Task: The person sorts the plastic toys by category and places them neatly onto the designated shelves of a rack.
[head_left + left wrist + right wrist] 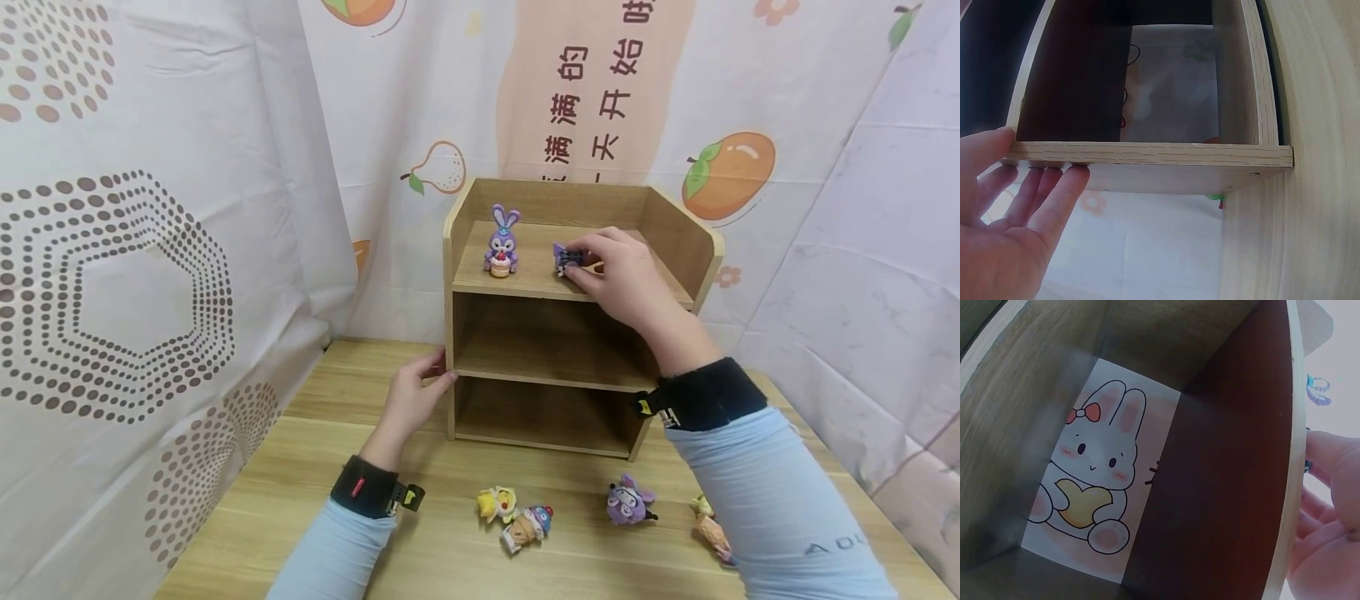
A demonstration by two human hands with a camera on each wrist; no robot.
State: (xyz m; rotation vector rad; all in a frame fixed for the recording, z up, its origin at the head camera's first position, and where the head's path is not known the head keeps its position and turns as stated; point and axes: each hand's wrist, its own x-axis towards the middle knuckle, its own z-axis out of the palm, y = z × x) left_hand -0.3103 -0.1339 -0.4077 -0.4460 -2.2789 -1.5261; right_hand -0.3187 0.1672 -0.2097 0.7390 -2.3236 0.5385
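Figurine [567,262] pinched in right grip [628,273], left grip [410,397] touching shelf [547,346]

The head view is bright — wrist views look dimmer, lower compartments [551,337] shadowed.

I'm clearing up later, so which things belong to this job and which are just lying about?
Job, seemingly:
wooden shelf
dark figurine in the right grip
purple rabbit figurine on top
probably the loose figurines in front

Just around:
printed curtain
worn wristbands

A fruit-print curtain [435,92] hangs beyond the worktop [300,458]'s far edge, a dotted curtain [142,287] along its left edge.
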